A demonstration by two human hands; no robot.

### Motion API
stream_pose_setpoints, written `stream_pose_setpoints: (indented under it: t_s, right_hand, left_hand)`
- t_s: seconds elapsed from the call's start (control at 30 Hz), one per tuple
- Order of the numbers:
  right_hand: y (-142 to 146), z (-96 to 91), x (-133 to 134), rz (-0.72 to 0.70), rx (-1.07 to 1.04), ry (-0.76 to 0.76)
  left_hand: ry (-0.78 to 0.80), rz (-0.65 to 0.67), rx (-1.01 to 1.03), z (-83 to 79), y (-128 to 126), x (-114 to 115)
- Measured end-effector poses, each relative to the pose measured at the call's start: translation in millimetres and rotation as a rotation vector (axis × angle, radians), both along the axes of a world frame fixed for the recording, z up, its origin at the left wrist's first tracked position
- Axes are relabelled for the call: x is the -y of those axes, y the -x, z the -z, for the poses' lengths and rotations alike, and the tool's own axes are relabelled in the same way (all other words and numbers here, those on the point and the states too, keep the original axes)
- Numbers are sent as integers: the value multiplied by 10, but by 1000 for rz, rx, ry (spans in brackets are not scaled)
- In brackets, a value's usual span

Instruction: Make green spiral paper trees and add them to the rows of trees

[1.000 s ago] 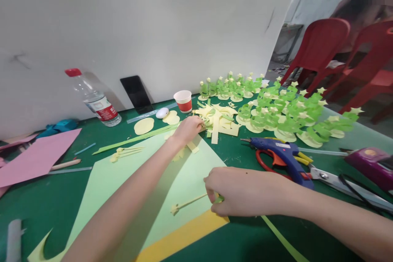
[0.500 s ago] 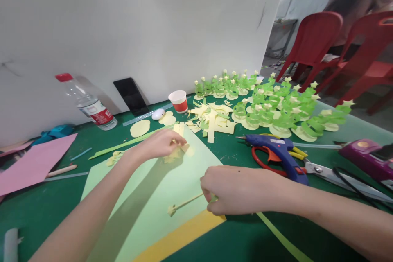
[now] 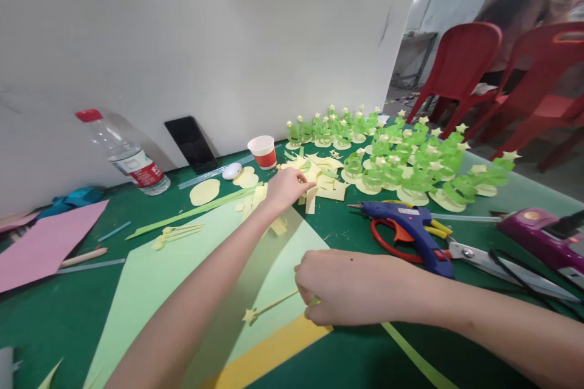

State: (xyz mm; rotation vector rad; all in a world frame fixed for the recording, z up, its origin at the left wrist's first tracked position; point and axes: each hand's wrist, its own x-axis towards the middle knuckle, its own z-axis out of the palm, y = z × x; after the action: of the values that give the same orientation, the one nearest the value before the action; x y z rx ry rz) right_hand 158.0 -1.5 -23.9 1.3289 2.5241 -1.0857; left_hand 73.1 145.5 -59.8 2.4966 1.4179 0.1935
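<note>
Go easy with the right hand [image 3: 344, 287] — it's curled snugly round that star-tipped paper stick [image 3: 274, 302] poking out to its left, which could crease — while the left hand [image 3: 286, 189] is half-curled by the scraps [image 3: 329, 177], can't tell if gripping any.

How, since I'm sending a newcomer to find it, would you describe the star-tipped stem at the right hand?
On the green table, find the large pale green sheet. By its right edge, the right hand holds a thin, pale yellow star-tipped stem pointing left. Unlike the similar stems bunched at the sheet's far left, this one is alone, its other end hidden in that hand.
</note>
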Motion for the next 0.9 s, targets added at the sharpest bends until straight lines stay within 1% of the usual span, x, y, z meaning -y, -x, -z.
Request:
stream_pose_setpoints:
  t_s: [0.17,0.3,0.4,0.47,0.57,0.63,0.7,0.77,0.83,0.9]
  right_hand:
    - [-7,13,0,-30,22,-34]
    - [-5,8,-8,-22,19,-38]
    - [-4,8,-13,-30,14,-21]
    - [-2,7,-13,-23,13,-23]
    - [5,-7,-10,-29,25,-30]
    - [11,-21,-7,-36,37,-24]
    - [17,-34,-3,-29,46,-12]
    - [21,-41,0,-25,55,-2]
    - [20,-40,2,-29,59,-1]
    - [17,-35,3,-27,57,-3]
  left_hand:
    - [53,-44,25,18,-111,-22]
    - [127,-8,126,-42,-69,-16]
    - [156,10,217,-144,91,-37]
    - [160,-12,243,-233,260,-58]
    - [153,-51,214,-353,573,-80]
    - [135,-80,153,-389,779,-85]
    - [79,-125,98,-377,946,-81]
    - [-10,-168,68,-329,1050,-61]
    - [-95,-169,63,-269,1079,-19]
    - [-140,-124,63,-218,1039,31]
